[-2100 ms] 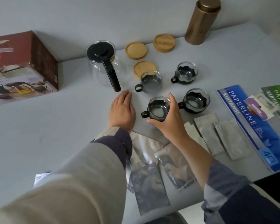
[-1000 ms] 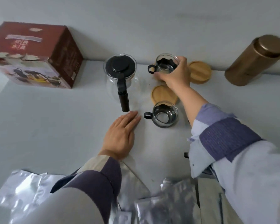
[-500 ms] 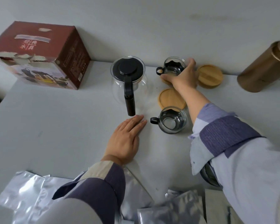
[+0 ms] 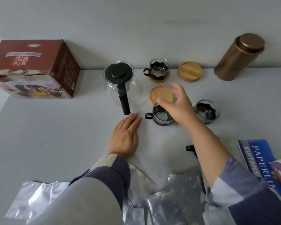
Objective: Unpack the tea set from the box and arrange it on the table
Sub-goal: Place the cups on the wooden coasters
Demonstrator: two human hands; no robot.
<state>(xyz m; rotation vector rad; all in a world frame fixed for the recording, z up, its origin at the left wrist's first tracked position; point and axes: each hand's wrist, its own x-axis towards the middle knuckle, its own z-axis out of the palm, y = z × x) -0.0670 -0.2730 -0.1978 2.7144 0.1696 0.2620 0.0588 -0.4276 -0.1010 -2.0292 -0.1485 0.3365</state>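
Observation:
A glass teapot (image 4: 120, 83) with a black lid and handle stands at the middle back. One glass cup (image 4: 158, 67) sits on a wooden coaster (image 4: 159, 78) behind. Two bare coasters lie nearby, one in the middle (image 4: 161, 94) and one at the back (image 4: 190, 71). My right hand (image 4: 177, 104) hovers open over a second cup (image 4: 161, 116), fingers spread, not gripping it. A third cup (image 4: 206, 112) stands to the right. Another cup's black handle (image 4: 189, 148) peeks out from under my right forearm. My left hand (image 4: 126, 135) lies flat on the table (image 4: 55, 135) next to the teapot handle.
The red tea-set box (image 4: 34, 69) sits at the back left. A bronze canister (image 4: 238, 57) stands at the back right against the wall. Several silver foil pouches (image 4: 173, 200) lie along the near edge. A blue receipt book (image 4: 258, 161) lies at the right.
My right hand set the cup on the back coaster, let go of it and drew back over the nearer cup. My left hand stayed flat. The view shifted.

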